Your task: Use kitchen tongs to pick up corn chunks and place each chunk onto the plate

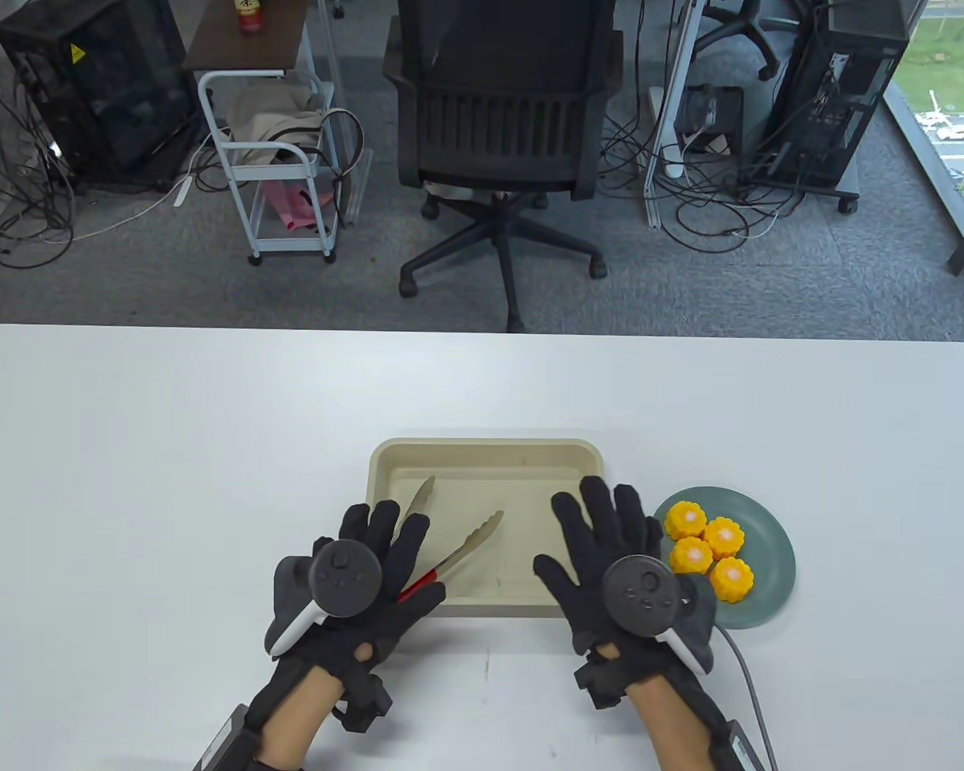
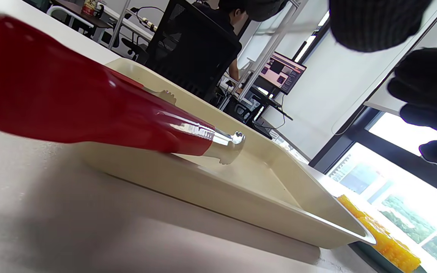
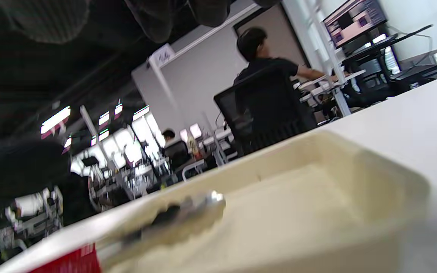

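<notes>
Several yellow corn chunks (image 1: 707,550) sit together on the grey-green plate (image 1: 771,562), right of a beige tray (image 1: 486,444). Metal tongs (image 1: 458,550) with red handles lie in the tray, jaws apart and tips pointing away. My left hand (image 1: 386,546) hovers flat over the red handle end with straight fingers and does not grip it. My right hand (image 1: 602,538) is spread flat over the tray's right part, next to the plate, holding nothing. The left wrist view shows the red handle (image 2: 70,102) resting across the tray's rim (image 2: 241,204) and corn (image 2: 385,239) beyond.
The white table (image 1: 169,450) stretches wide to the left and behind the tray. Past its far edge stand an office chair (image 1: 502,104), a white cart (image 1: 277,161) and computer towers (image 1: 843,88). A cable (image 1: 743,666) trails from my right wrist.
</notes>
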Demonstrator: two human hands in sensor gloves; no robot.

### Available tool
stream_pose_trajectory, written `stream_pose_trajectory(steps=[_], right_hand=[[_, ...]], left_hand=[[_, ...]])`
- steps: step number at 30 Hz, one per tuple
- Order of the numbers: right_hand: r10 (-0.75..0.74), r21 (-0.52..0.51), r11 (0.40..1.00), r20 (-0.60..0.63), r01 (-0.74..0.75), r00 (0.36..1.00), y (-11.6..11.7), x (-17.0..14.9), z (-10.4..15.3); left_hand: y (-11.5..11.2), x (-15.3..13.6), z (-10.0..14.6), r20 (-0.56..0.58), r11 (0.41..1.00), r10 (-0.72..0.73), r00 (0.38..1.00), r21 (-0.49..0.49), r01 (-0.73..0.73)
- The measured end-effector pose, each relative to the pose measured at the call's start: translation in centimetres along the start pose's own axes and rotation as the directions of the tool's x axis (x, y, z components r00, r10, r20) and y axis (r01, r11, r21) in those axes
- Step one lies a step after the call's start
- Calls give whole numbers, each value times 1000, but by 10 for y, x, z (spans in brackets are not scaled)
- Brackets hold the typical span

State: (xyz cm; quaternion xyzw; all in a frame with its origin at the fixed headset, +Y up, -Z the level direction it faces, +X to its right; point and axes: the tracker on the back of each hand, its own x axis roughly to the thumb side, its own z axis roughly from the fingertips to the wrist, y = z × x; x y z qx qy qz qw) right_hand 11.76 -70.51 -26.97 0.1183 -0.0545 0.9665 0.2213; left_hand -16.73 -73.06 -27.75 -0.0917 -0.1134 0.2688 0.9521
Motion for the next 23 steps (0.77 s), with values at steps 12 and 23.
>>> stream_pose_trajectory(steps=[12,23], right_hand=[[-21,59,998,2,20,1000,16,2,-1],[-16,54,998,22,15,1000,16,7,0]], left_hand=[[-5,3,-2,22,999,9,1000,-37,-8],[-7,4,-2,19,999,13,1000,-45,-12]])
